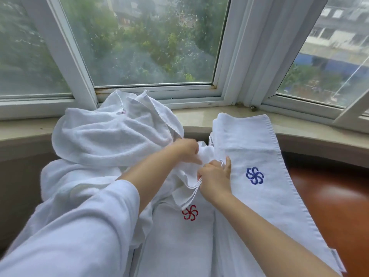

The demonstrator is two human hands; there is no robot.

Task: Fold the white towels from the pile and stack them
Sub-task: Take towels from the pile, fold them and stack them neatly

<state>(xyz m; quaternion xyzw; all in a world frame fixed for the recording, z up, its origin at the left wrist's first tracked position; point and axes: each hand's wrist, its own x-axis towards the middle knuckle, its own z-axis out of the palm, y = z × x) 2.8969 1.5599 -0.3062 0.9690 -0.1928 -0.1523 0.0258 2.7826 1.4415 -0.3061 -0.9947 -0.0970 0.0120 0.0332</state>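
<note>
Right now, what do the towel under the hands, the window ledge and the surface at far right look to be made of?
Towel gripped by both hands: soft white terry, likely cotton; nubby pile, stitched hem.
Window ledge: pale beige polished stone or a look-alike; smooth, faint sheen.
Surface at far right: reddish-brown, glossy, perhaps varnished wood or leather; the soft highlight leaves it open.
</note>
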